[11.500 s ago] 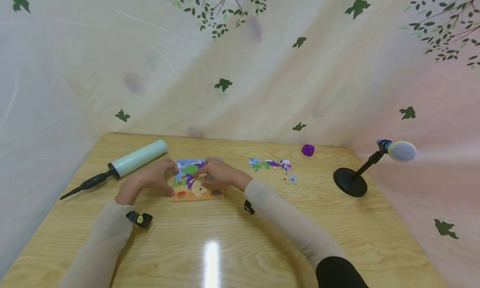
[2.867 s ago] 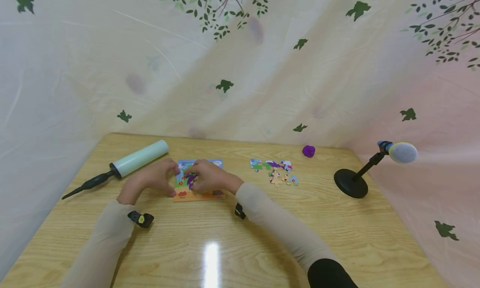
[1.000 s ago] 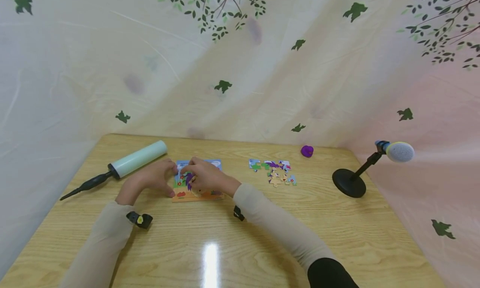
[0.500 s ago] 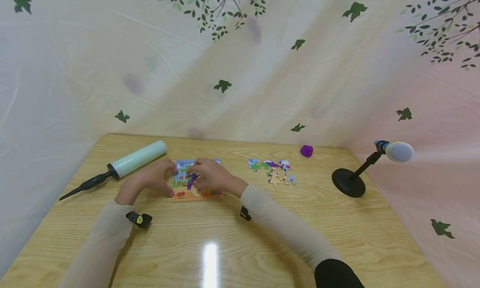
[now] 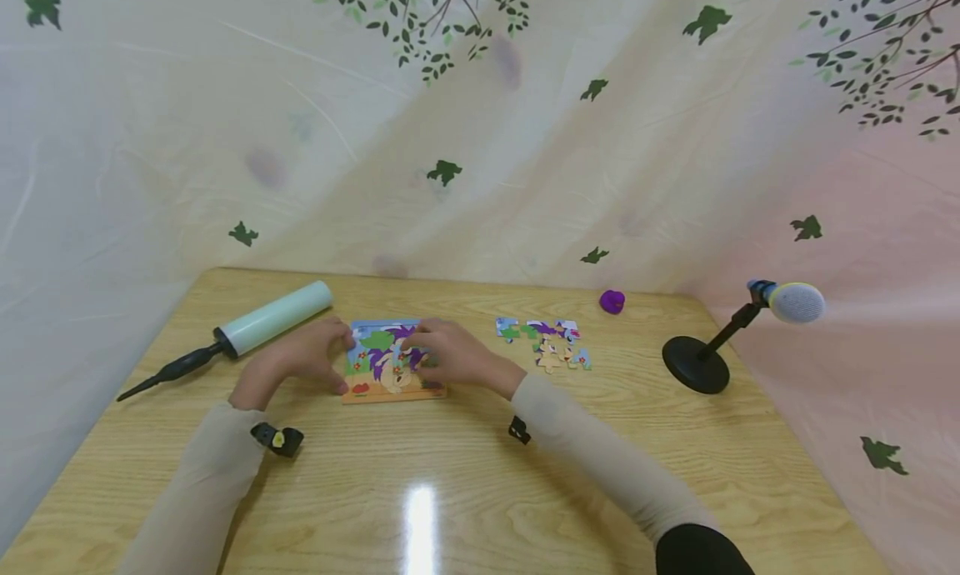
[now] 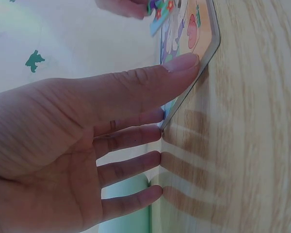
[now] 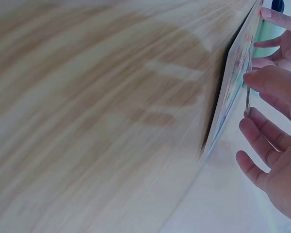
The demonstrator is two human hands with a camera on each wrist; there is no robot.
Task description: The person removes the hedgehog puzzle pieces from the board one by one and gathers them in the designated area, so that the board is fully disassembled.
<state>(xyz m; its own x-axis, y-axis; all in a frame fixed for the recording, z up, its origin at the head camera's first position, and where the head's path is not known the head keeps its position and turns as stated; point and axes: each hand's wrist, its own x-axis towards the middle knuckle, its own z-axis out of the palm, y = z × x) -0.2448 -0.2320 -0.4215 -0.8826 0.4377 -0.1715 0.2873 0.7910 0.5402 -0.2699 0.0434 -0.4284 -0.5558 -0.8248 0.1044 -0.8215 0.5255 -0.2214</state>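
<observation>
A colourful jigsaw puzzle board lies left of the table's middle, showing a cartoon figure with purple hair. My left hand steadies its left side. In the left wrist view the thumb rests on the board's near corner, and the other fingers stretch straight towards its left edge. Over the board's right part, my right hand pinches a blue-green jigsaw piece with red flowers between thumb and fingertips. The right wrist view shows that piece edge-on, raised above the board. My right hand hides the board's right part.
Several loose jigsaw pieces lie to the right of the board. Behind them sits a small purple object. A microphone on a black stand is at the right. A mint-green balloon pump lies beyond the left hand.
Since the oldest frame, a tan piece has joined the loose ones. In the last second my right hand has shifted right across the board with its piece. The left hand stays put.
</observation>
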